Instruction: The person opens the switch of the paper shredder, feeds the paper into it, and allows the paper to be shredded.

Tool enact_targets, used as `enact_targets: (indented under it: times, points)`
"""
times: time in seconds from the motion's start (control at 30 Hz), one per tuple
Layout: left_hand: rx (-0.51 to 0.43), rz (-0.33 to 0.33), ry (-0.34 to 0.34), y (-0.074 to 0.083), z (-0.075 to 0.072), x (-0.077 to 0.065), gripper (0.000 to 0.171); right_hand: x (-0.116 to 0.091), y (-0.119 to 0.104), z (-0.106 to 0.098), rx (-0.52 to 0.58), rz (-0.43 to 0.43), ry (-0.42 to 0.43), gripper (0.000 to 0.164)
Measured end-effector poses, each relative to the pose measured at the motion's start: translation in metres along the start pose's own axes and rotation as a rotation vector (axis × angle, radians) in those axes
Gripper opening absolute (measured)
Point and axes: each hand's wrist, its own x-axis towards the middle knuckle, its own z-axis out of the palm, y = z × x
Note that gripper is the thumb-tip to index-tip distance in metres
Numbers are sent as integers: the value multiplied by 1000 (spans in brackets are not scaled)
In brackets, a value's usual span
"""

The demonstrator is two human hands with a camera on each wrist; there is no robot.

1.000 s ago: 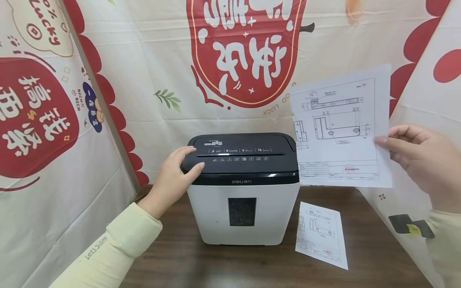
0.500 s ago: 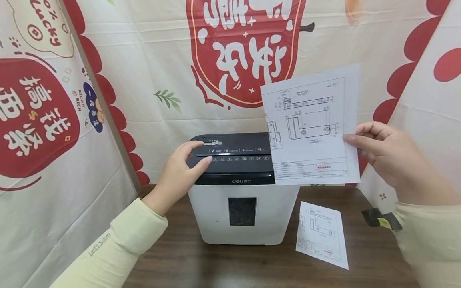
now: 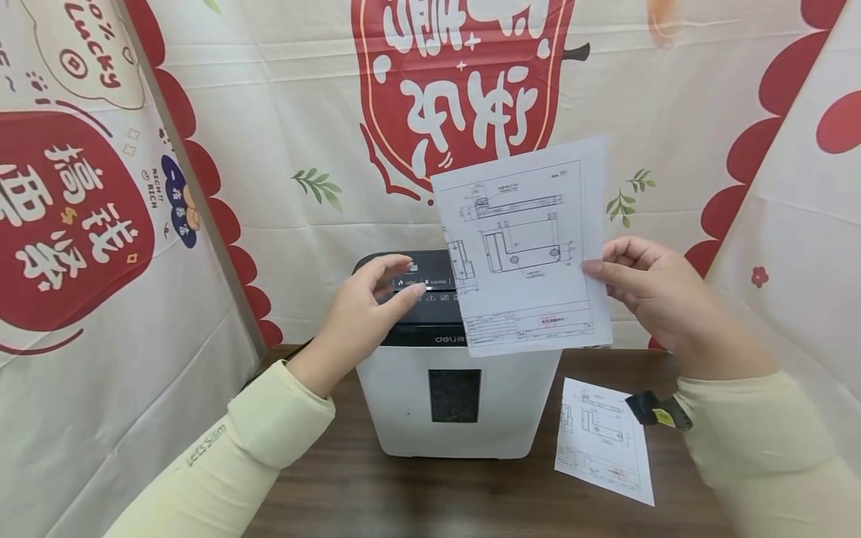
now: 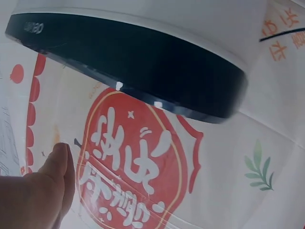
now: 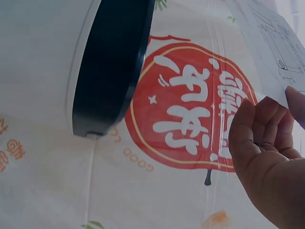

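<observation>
Right hand [image 3: 649, 295] raised, I pinch the printed sheet [image 3: 531, 302] by its right edge between thumb and fingers; it hangs slightly tilted in front of the shredder [image 3: 403, 403], hiding the right part of its dark lid [image 3: 413, 334]. My left hand [image 3: 363, 317] has thumb and fingers parted, nothing between them, near the lid's left side. I judge the sheet light, thin and floppy, quick to crease or tear; a soft edge pinch suits it, and a second one opposite would keep it flatter. Another sheet [image 3: 602, 448] lies on the counter [image 3: 350, 478], right of the shredder. I read "deli" on the shredder's front, "Lucky" and "RICH" on the left cloth [image 3: 128, 418]. The sheet's fine print and red stamp [image 3: 552, 320] are too small to read.
</observation>
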Motion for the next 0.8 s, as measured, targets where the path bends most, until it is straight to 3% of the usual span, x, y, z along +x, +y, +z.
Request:
enact_targets:
  times: [0.3,0.47,0.63,0.8]
  points:
    - [-181,-65,-56,9,8,10,38,5,7,27,-62,35,-41,5]
    - [-188,-77,-37,10,8,12,24,6,9,38,-119,40,-84,7]
    - [-178,-90,-15,10,4,14,22,8,11,44,-173,42,-101,2]
    - [-163,-96,-13,13,-1,17,22,11,7,46,-290,62,-111,16]
